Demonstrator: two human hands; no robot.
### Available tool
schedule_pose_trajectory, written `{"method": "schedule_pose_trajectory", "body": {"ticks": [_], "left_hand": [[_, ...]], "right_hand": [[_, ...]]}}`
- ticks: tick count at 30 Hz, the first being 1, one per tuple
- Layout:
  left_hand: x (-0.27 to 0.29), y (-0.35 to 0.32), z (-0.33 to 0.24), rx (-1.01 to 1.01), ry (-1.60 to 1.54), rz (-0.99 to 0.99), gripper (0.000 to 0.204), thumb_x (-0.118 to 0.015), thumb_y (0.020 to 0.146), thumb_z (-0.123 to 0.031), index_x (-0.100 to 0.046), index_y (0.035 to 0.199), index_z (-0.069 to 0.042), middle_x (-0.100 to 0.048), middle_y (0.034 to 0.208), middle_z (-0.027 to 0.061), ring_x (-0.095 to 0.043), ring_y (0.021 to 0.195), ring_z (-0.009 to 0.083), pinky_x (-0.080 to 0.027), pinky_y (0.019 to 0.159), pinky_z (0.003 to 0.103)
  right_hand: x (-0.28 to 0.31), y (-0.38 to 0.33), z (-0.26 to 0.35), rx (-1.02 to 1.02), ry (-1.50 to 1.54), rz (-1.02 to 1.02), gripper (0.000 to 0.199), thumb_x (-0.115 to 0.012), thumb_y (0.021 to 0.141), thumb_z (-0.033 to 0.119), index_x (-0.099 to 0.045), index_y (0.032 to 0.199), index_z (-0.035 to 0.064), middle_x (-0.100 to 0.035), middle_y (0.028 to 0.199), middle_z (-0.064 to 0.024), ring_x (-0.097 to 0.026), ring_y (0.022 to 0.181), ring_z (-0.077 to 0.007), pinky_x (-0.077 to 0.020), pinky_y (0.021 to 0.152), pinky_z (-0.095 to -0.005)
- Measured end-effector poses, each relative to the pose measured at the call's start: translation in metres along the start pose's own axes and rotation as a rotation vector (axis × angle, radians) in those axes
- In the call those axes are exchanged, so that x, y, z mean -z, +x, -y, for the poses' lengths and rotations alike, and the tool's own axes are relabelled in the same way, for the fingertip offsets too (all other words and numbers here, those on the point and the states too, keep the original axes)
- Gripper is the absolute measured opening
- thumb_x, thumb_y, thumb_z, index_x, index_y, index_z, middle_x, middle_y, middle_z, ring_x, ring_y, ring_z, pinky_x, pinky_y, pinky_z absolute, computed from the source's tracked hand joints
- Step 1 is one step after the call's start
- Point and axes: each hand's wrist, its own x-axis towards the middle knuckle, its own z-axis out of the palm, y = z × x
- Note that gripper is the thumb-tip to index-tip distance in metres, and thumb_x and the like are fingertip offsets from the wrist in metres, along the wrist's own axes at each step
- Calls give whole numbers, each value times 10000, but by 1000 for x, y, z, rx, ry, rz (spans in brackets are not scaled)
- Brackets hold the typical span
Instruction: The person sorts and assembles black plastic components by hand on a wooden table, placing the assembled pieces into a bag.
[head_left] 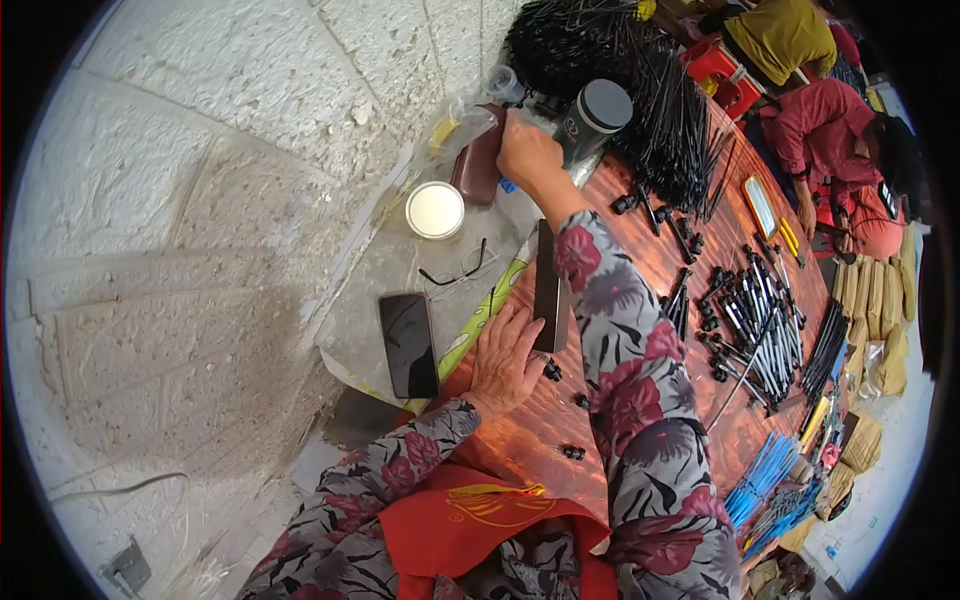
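My right hand (pixel 530 152) reaches to the far side of the table, its fingers closed at the edge of a smooth brown case (pixel 478 165); the fingertips are mostly hidden. Beside it stands a dark jar with a grey lid (pixel 604 108). My left hand (pixel 505 358) lies flat, fingers stretched, fingertips at the near end of a long dark bar-shaped block (pixel 548 285). Left of that block, on a clear plastic sheet, are a pair of glasses (pixel 460 270), a black phone (pixel 408 345) and a round white-topped tub (pixel 435 210).
A big heap of thin black rods (pixel 655 120) covers the far side. On the reddish table (pixel 530 430) lie black-and-silver rod parts (pixel 755 325), small black fittings (pixel 572 452) and blue strips (pixel 765 480). Another person (pixel 825 135) works at far right. A rough pale wall (pixel 200 250) borders the left.
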Motion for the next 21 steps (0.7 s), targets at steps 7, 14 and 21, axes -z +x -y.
{"method": "schedule_pose_trajectory", "body": {"ticks": [7, 14, 21], "left_hand": [[0, -1, 5, 24, 39, 9, 552, -618, 843, -218, -467, 1348, -55, -418, 1386, 190, -304, 1353, 400, -231, 1110, 518], [-3, -1, 7, 13, 64, 15, 526, -604, 853, -224, -483, 1335, -50, -420, 1385, 192, -306, 1350, 406, -226, 1106, 520], [0, 1, -2, 21, 79, 29, 537, -614, 849, -233, -483, 1336, -48, -417, 1388, 192, -310, 1348, 410, -214, 1107, 519]], "right_hand": [[-16, 18, 6, -71, 5, 26, 395, -495, 819, 113, -464, 1198, 3, -660, 1046, -257, -641, 974, -439, -521, 827, -490], [1, -38, -1, 25, 41, -94, 183, -554, 766, 126, -638, 890, 20, -661, 972, -256, -666, 818, -421, -537, 694, -496], [32, -112, -92, -57, -287, -318, 158, -638, 715, 80, -663, 869, 56, -608, 1019, -163, -657, 826, -339, -551, 651, -420]]}}
